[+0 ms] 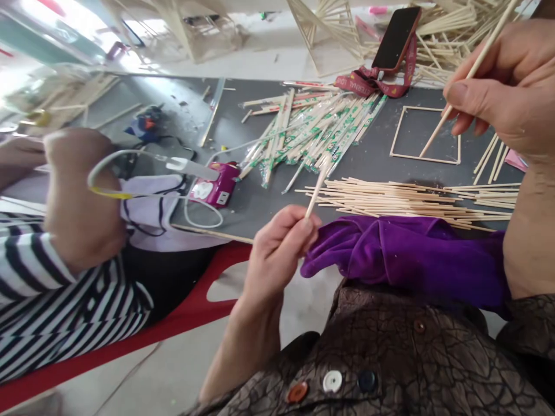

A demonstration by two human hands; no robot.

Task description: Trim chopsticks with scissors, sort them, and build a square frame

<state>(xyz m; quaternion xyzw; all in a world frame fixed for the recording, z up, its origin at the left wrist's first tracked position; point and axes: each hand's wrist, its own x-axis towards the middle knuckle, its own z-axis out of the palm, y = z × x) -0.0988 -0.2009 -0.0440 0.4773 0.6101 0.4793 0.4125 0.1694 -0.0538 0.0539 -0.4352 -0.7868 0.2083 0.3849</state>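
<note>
My left hand point(277, 248) is closed in a pinch on a thin wooden stick point(317, 188) that points up and away over the grey table point(373, 159). At the upper right, my right hand point(507, 81) grips a longer wooden stick point(472, 72); its lower end reaches down to a square frame of sticks point(427, 134) lying flat on the table. A row of bare sticks point(411, 199) lies between the two hands. A purple cloth point(411, 257) rests on my lap against the table's edge.
Wrapped chopsticks point(312, 133) are heaped mid-table, beside a magenta device point(217, 186) with a white cable. A phone point(396, 37) leans at the back among stick structures. On the left a person in a striped sleeve point(52, 294) raises a fist point(78, 196) by a red chair point(191, 312).
</note>
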